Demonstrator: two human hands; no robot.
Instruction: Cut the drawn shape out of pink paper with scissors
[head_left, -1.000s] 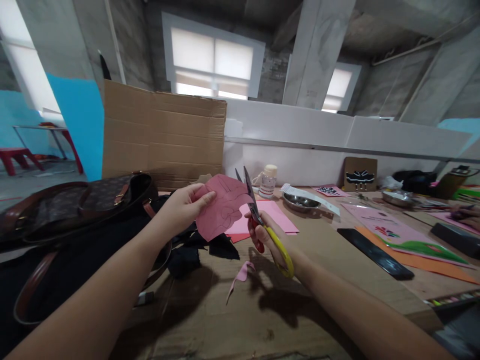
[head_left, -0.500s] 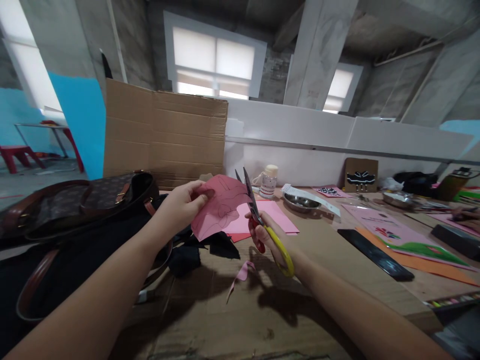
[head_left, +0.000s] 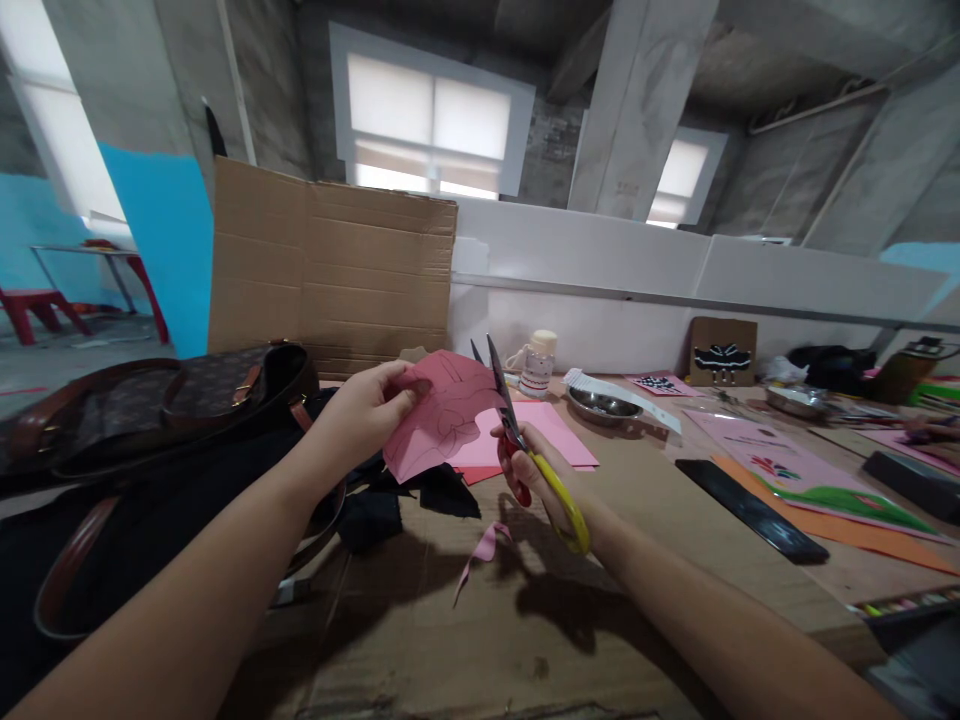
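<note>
A brown patterned bag point(head_left: 217, 390) and dark cloth crowd the left of the frame, close by the left forearm, with black scraps point(head_left: 371, 520) below the left hand point(head_left: 364, 410). A tall cardboard panel point(head_left: 375, 280) stands behind them. Under the raised work lie a flat pink sheet point(head_left: 562, 435) and a red edge point(head_left: 474, 476); behind are a bottle point(head_left: 538, 365) and a metal bowl point(head_left: 600, 415). At right, a black phone point(head_left: 750, 508) lies beside an orange sheet point(head_left: 885, 543), and another person's hand point(head_left: 934, 435) shows at the far edge.

The left grip pinches the drawn pink paper point(head_left: 439, 415) at its left side, holding it in the air at mid-frame. The right hand point(head_left: 529, 470) has its grip around the handles of the scissors point(head_left: 514, 435), blades parted, the paper's right tip at them.

Since a second ago, the paper has turned a little and its lower corner has shifted left; scissors and curled pink scrap point(head_left: 486, 545) hold nearly the same places.

The cardboard sheet point(head_left: 645, 530) on the desk point(head_left: 832, 580) stretches from beneath the hands to the bottom of the frame, bounded by the bag at left and phone at right.
</note>
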